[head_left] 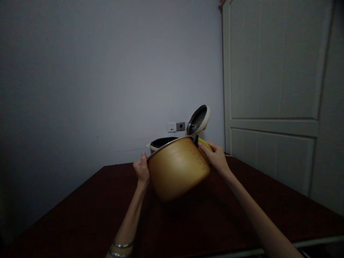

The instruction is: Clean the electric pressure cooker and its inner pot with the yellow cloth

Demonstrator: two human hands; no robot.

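Observation:
A gold rice cooker inner pot (pixel 178 168) is tilted in the air, its rim facing away from me and its base toward me. My left hand (pixel 142 169) is closed on the pot's left side near the rim, thumb up. At the upper right of the rim, my right hand (pixel 215 156) grips a yellow, slim piece (pixel 204 144) with a dark part against the rim; its exact kind is unclear. Behind the pot stands the rice cooker body (pixel 163 141), mostly hidden, with its lid (pixel 199 120) raised. The pot's inside is out of sight.
A dark red tabletop (pixel 107 208) lies under my arms. Wall sockets (pixel 176 126) sit on the pale wall behind the cooker. A white panelled cabinet door (pixel 271 107) stands along the right side.

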